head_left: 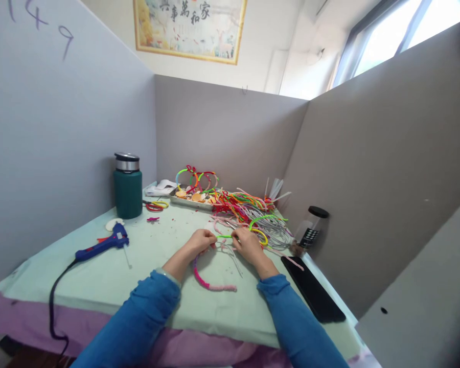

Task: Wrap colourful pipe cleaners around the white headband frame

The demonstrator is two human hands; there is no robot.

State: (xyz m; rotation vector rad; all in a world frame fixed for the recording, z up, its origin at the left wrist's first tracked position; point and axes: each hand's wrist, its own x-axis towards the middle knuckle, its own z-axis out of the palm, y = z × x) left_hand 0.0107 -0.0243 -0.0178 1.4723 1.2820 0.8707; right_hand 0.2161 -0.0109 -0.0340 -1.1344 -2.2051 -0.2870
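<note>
Between my two hands runs a bright green pipe cleaner. My left hand pinches its left end, and my right hand grips it farther right. Beyond my right hand, a green length arches up and a yellow curved piece bends beside the fingers. Below my left hand, a curved band wrapped in purple and magenta ends in a pale pink tip on the table; whether the left fingers also hold it is hidden. Thin whitish stems lie under my hands.
A heap of coloured pipe cleaners lies behind my hands, beside a metal tray with wrapped hoops. At left are a blue glue gun, scissors and a green flask. A black phone-like slab and a clear bottle stand right.
</note>
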